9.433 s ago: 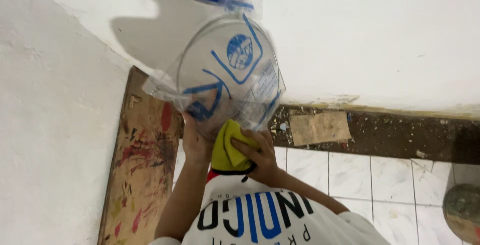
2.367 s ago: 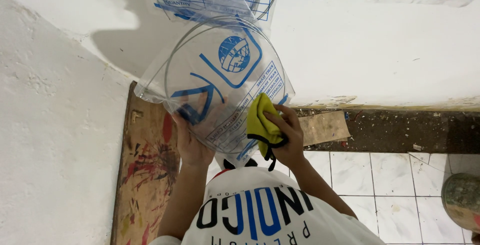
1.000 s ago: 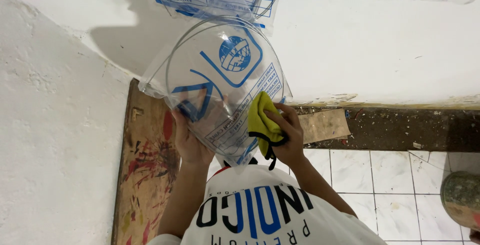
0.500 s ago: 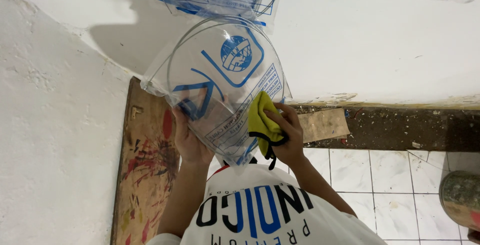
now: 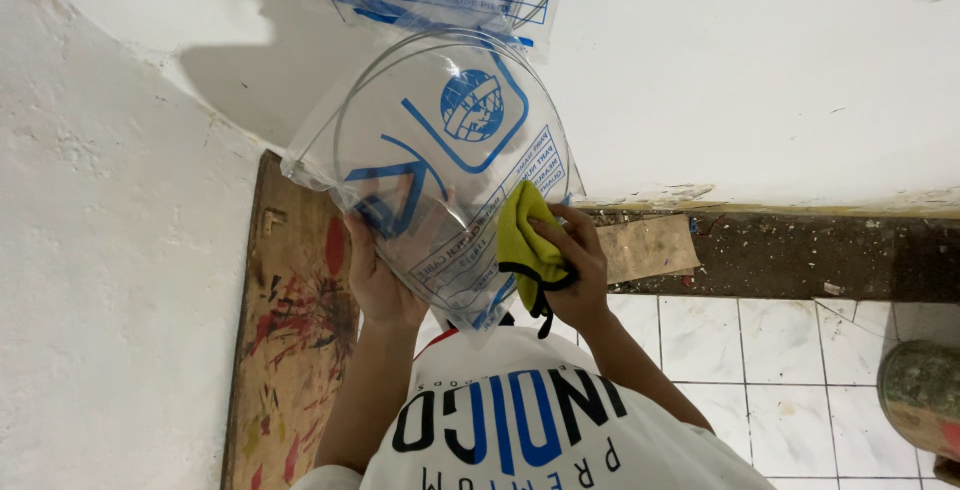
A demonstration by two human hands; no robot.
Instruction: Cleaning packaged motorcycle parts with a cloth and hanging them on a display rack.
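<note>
Left hand (image 5: 378,275) grips the clear bag (image 5: 440,165) at its lower edge, held up against the wall (image 5: 750,80). Right hand (image 5: 572,268) pinches a yellow cloth (image 5: 522,240) on it. I judge the bag light, floppy, slippery; the coiled cable (image 5: 345,120) inside stiffens it.

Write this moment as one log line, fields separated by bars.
left hand: holds clear bag | right hand: presses yellow cloth on bag | behind: white wall

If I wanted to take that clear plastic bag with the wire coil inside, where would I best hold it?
Probably the lower edge of the clear plastic bag, coming from below, next to where the left hand supports it. The bag is thin and floppy, and the stiff wire coil fills most of it. The right hand presses a yellow cloth on its right side.
</note>
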